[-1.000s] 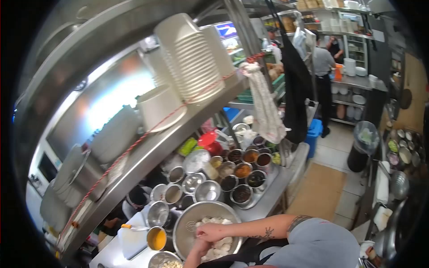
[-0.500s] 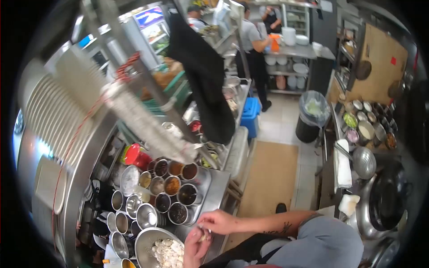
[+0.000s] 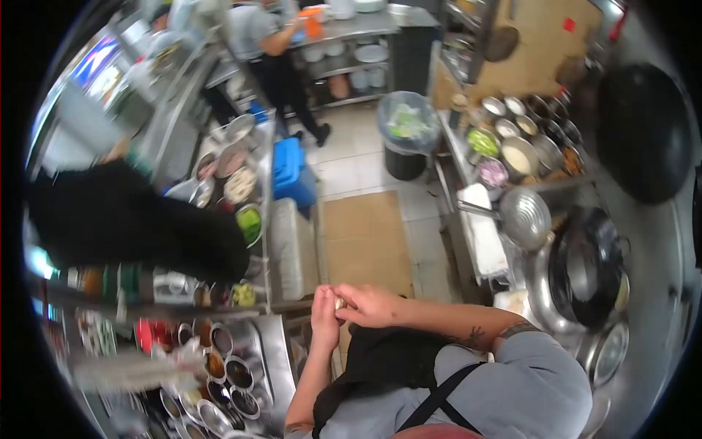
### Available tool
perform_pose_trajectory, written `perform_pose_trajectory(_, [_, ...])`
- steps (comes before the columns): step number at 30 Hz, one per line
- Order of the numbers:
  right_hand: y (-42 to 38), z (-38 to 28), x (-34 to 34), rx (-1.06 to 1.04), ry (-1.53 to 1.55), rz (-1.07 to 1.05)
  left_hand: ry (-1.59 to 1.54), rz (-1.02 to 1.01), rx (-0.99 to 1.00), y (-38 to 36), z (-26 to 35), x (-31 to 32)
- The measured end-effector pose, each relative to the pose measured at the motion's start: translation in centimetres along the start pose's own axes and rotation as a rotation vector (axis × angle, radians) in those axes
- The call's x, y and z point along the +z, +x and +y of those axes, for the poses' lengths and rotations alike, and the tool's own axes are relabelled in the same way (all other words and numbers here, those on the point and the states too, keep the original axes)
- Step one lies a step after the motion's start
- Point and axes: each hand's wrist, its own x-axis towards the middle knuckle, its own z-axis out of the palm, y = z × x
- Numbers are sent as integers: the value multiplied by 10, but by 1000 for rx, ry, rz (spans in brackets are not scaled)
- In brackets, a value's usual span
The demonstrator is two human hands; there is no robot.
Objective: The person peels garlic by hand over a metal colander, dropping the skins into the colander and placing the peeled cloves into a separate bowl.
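Both hands meet in front of my apron, above the brown floor mat. A small whitish piece (image 3: 339,304) sits pinched between them; its kind is too small to make out. My left hand (image 3: 325,316) is upright, fingers closed around the piece from the left. From the right, my right hand (image 3: 370,305) reaches over, its thumb and fingers closed on the same piece. Left of my hands stands the steel counter (image 3: 274,358) with several metal pots of sauces and seasonings (image 3: 238,372).
A wok (image 3: 585,271) and a perforated ladle (image 3: 525,219) are on the stove side at right. Pots of ingredients (image 3: 521,155) stand behind them. A lined bin (image 3: 407,139) and blue container (image 3: 292,172) flank the aisle. Black cloth (image 3: 139,219) hangs at left. A co-worker (image 3: 267,55) stands ahead.
My view has swung right and down. Both hands, still together on the small piece, are now over the mat rather than near the counter. The bowl of white pieces has left view.
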Motion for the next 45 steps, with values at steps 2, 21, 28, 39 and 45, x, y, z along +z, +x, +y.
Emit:
perform_pose_trajectory(2, [-10,35,4,135,32,18,170,-117,-80,26,-18,9])
perform_pose_trajectory(21, [-29,63,-24,1037,-79,912,314,-1111,-919,212,-82,103])
perform_pose_trajectory(28, [-66,43,43,1061,-21,1127,593,-1402,-1226,174,-93,147])
perform_pose_trajectory(39, [-152,-42,152,1363,22,1620,847,-1985,-863,11,-118,179])
perform_pose_trajectory(45, [-187,-44,230,1187,-3,2035,1106,-2220,-554,-74,-127,183])
